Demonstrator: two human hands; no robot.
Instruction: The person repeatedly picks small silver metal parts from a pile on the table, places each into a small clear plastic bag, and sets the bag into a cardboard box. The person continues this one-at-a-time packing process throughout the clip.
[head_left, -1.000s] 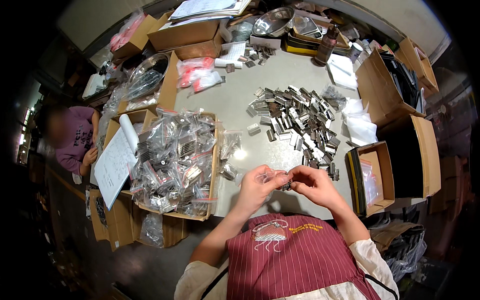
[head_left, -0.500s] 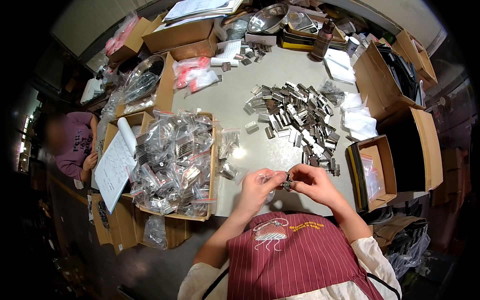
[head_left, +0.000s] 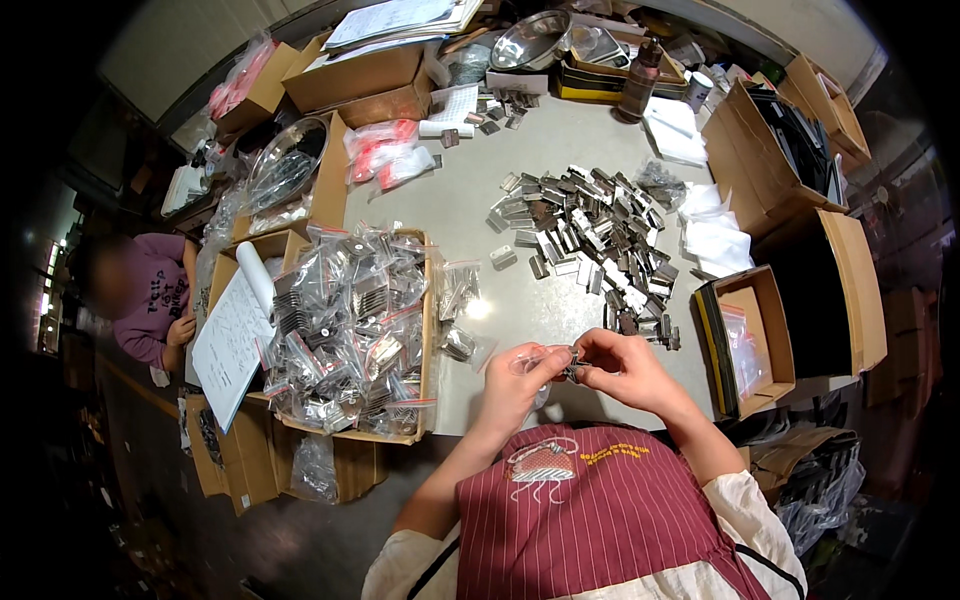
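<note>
Left hand (head_left: 524, 384) fingers pinch clear bag (head_left: 541, 396); just right of them, small dark metal pieces (head_left: 574, 371), gripped by right hand (head_left: 626, 372) fingers; long axis unclear.

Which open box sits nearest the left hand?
The cardboard box heaped with bagged metal parts, beside the left hand; the other boxes stand farther off.
</note>
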